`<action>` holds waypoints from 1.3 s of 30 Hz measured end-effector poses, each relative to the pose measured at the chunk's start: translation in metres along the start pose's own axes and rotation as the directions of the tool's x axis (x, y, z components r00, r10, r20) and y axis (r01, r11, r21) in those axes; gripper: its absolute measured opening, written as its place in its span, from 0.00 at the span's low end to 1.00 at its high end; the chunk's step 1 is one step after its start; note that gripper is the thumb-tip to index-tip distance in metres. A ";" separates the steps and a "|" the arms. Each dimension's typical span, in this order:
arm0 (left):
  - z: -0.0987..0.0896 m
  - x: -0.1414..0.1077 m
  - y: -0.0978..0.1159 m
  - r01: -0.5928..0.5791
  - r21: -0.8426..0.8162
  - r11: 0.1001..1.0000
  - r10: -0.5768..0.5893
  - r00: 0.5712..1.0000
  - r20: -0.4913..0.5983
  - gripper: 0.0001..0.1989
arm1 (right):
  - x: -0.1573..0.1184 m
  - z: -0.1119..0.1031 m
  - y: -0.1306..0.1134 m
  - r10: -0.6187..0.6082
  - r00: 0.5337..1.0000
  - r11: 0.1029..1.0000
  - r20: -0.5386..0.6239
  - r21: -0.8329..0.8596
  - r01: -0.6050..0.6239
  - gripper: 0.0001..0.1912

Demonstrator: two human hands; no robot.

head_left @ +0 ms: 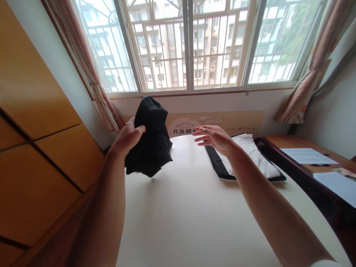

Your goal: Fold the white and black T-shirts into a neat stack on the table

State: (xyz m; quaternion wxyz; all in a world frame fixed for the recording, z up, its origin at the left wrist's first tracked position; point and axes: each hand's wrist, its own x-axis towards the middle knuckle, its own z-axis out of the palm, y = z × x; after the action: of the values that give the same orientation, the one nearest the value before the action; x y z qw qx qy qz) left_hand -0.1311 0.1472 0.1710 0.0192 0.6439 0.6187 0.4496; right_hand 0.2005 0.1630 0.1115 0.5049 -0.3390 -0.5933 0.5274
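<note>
My left hand [130, 134] grips a folded black cloth [151, 139], possibly a garment, and holds it up over the left part of the white table [178, 215]. The thumb lies on the near face of the cloth; the other fingers are behind it, out of sight. My right hand [213, 137] is in the air over the table's far side, fingers stretched out and apart, with nothing in it. Beyond the right forearm lies a white folded cloth [250, 155] on top of a black folded cloth [215, 161].
A wooden desk [289, 142] with paper sheets [308, 155] and a dark pen [319, 165] stands at the right. Wooden cabinets [55, 155] line the left side. Behind the table are a printed cardboard panel [241, 124], a barred window [189, 48] and tied curtains [303, 92].
</note>
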 end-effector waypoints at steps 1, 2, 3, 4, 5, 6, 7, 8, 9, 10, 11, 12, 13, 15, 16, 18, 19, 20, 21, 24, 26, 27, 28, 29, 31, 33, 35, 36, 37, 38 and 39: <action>-0.002 0.011 -0.005 0.026 0.093 0.995 -0.023 0.999 -0.038 0.20 | 0.001 -0.011 -0.003 0.008 0.999 1.000 -0.031 -0.017 -0.009 0.13; -0.001 0.021 -0.011 0.034 0.180 0.983 -0.026 0.999 -0.048 0.21 | 0.001 -0.021 -0.005 0.017 0.998 0.999 -0.066 -0.039 -0.019 0.12; 0.004 0.030 -0.015 0.023 0.254 0.967 -0.015 0.999 -0.034 0.21 | 0.002 -0.031 -0.006 0.024 0.993 0.997 -0.111 -0.070 -0.032 0.11; 0.012 0.037 -0.020 -0.004 0.315 0.949 0.003 1.000 0.001 0.22 | 0.002 -0.040 -0.006 0.028 0.986 0.993 -0.163 -0.112 -0.047 0.11; 0.024 0.041 -0.025 -0.035 0.370 0.928 0.016 0.998 0.053 0.23 | 0.003 -0.048 -0.004 0.030 0.976 0.984 -0.214 -0.165 -0.066 0.11; 0.038 0.042 -0.031 -0.060 0.425 0.903 0.013 0.993 0.114 0.24 | 0.004 -0.056 -0.001 0.032 0.966 0.971 -0.258 -0.221 -0.091 0.10; 0.055 0.040 -0.038 -0.073 0.483 0.873 -0.009 0.986 0.167 0.25 | 0.005 -0.064 0.003 0.035 0.956 0.953 -0.292 -0.277 -0.120 0.11; 0.072 0.035 -0.045 -0.067 0.545 0.836 -0.050 0.979 0.197 0.27 | 0.007 -0.071 0.008 0.040 0.948 0.930 -0.316 -0.335 -0.151 0.11; 0.089 0.027 -0.054 -0.047 0.598 0.800 -0.102 0.972 0.212 0.30 | 0.008 -0.080 0.014 0.045 0.943 0.898 -0.330 -0.400 -0.183 0.12; 0.104 0.019 -0.063 -0.014 0.635 0.772 -0.153 0.966 0.207 0.33 | 0.010 -0.088 0.021 0.052 0.940 0.852 -0.337 -0.477 -0.218 0.12; 0.118 0.010 -0.073 0.019 0.653 0.757 -0.197 0.960 0.201 0.37 | 0.011 -0.097 0.028 0.062 0.939 0.782 -0.339 -0.568 -0.257 0.13; 0.129 0.002 -0.082 0.047 0.653 0.756 -0.226 0.955 0.193 0.38 | 0.011 -0.105 0.034 0.079 0.935 0.681 -0.346 -0.666 -0.304 0.13; 0.138 -0.004 -0.091 0.084 0.639 0.765 -0.257 0.949 0.183 0.39 | 0.011 -0.114 0.041 0.101 0.925 0.559 -0.366 -0.749 -0.357 0.13; 0.148 -0.011 -0.105 0.170 0.599 0.782 -0.320 0.935 0.152 0.38 | 0.009 -0.127 0.054 0.146 0.882 0.328 -0.447 -0.820 -0.470 0.12; 0.150 -0.011 -0.110 0.214 0.580 0.786 -0.350 0.927 0.133 0.38 | 0.006 -0.133 0.061 0.162 0.851 0.250 -0.500 -0.813 -0.525 0.12; 0.152 -0.007 -0.115 0.274 0.555 0.785 -0.389 0.916 0.098 0.39 | 0.001 -0.140 0.073 0.171 0.789 0.178 -0.590 -0.769 -0.614 0.16; 0.152 -0.005 -0.116 0.287 0.549 0.785 -0.395 0.914 0.088 0.39 | -0.001 -0.142 0.078 0.167 0.766 0.163 -0.621 -0.749 -0.642 0.18; 0.152 -0.004 -0.117 0.286 0.544 0.789 -0.391 0.916 0.086 0.39 | -0.003 -0.143 0.083 0.161 0.749 0.151 -0.643 -0.734 -0.662 0.19; 0.151 -0.004 -0.118 0.279 0.541 0.793 -0.382 0.920 0.086 0.39 | -0.004 -0.144 0.087 0.156 0.737 0.149 -0.657 -0.722 -0.676 0.20; 0.151 -0.009 -0.120 0.240 0.529 0.814 -0.335 0.938 0.091 0.39 | -0.004 -0.146 0.092 0.158 0.736 0.183 -0.659 -0.713 -0.677 0.15; 0.150 -0.016 -0.121 0.231 0.510 0.829 -0.312 0.947 0.078 0.39 | -0.002 -0.146 0.090 0.155 0.747 0.205 -0.647 -0.718 -0.665 0.14; 0.149 -0.020 -0.120 0.238 0.500 0.833 -0.306 0.950 0.057 0.38 | -0.001 -0.146 0.087 0.145 0.751 0.210 -0.644 -0.722 -0.659 0.14; 0.149 -0.022 -0.118 0.249 0.491 0.835 -0.301 0.953 0.029 0.37 | -0.001 -0.145 0.083 0.133 0.758 0.215 -0.639 -0.728 -0.651 0.14; 0.147 -0.024 -0.114 0.263 0.483 0.835 -0.298 0.955 -0.005 0.35 | 0.000 -0.145 0.079 0.119 0.765 0.219 -0.633 -0.735 -0.642 0.14; 0.143 -0.025 -0.099 0.283 0.461 0.841 -0.275 0.958 -0.085 0.32 | 0.002 -0.141 0.069 0.083 0.790 0.225 -0.607 -0.761 -0.609 0.13; 0.138 -0.023 -0.075 0.261 0.432 0.863 -0.219 0.965 -0.145 0.27 | 0.005 -0.132 0.056 0.034 0.840 0.309 -0.542 -0.793 -0.525 0.10; 0.132 -0.024 -0.042 0.164 0.406 0.899 -0.118 0.984 -0.136 0.21 | 0.008 -0.117 0.041 -0.015 0.907 0.530 -0.422 -0.772 -0.351 0.04; 0.130 -0.027 -0.023 0.077 0.390 0.917 -0.046 0.995 -0.088 0.18 | 0.008 -0.107 0.032 -0.048 0.938 0.669 -0.344 -0.708 -0.226 0.02; 0.128 -0.033 -0.003 -0.048 0.358 0.933 0.051 0.999 0.000 0.16 | 0.008 -0.095 0.023 -0.093 0.959 0.792 -0.267 -0.604 -0.092 0.03; 0.128 -0.041 0.017 -0.199 0.298 0.934 0.172 0.978 0.114 0.15 | 0.007 -0.083 0.013 -0.147 0.968 0.877 -0.201 -0.479 0.034 0.06; 0.129 -0.052 0.036 -0.333 0.215 0.918 0.287 0.932 0.219 0.15 | 0.006 -0.070 0.003 -0.211 0.965 0.925 -0.156 -0.352 0.145 0.10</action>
State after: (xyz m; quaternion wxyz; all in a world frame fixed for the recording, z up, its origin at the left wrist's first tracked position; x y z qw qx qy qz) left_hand -0.0168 0.1649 0.0865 -0.0766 0.7700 0.5554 0.3045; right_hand 0.2657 0.1888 0.1049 0.5398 -0.4138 -0.6521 0.3349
